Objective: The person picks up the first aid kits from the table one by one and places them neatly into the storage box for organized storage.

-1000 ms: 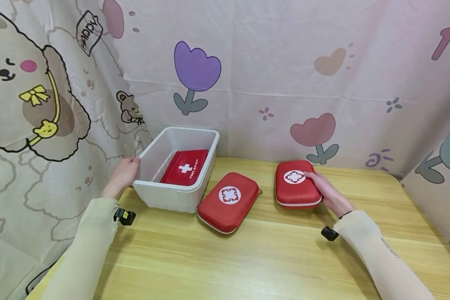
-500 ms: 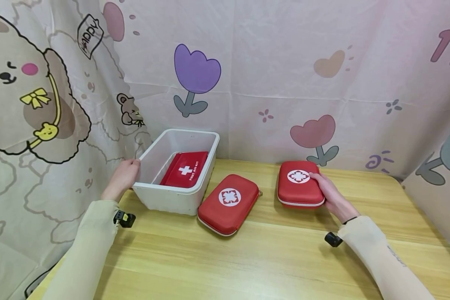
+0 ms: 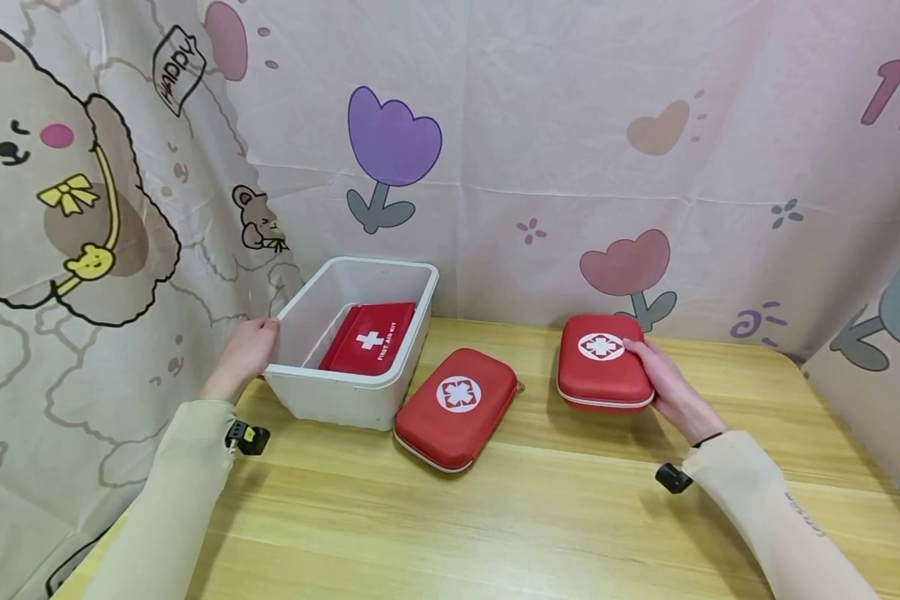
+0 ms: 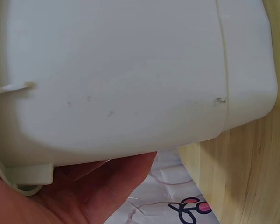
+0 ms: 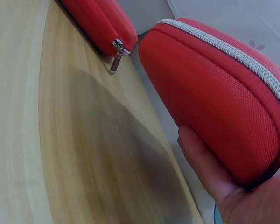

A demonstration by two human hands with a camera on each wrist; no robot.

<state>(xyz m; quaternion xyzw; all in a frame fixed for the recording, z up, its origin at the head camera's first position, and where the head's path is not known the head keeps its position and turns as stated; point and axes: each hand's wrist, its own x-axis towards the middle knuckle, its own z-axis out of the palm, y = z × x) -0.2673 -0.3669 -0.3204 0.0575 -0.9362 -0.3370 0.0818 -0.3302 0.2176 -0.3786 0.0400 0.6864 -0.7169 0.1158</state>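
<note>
My left hand (image 3: 244,357) grips the left rim of a white plastic bin (image 3: 337,400) at the back left. In the left wrist view its fingers (image 4: 126,179) lie under the lip against the bin's outer wall (image 4: 130,70). Inside the bin is a flat red first aid pouch (image 3: 390,333) with a white cross. My right hand (image 3: 671,383) holds a red zippered first aid case (image 3: 607,386), thumb on top and fingers beneath. The right wrist view shows this case (image 5: 214,93) raised off the table, its shadow below. A matching case (image 3: 438,433) lies between bin and right hand.
The wooden table (image 3: 495,533) runs back to a printed curtain (image 3: 510,125), which also hangs close on the left and right. The lying case has a metal zipper pull (image 5: 116,60) on its right side.
My right hand has lifted the red first aid case slightly and shifted it a little to the right. The left hand stays on the bin rim, and the other case has not moved.
</note>
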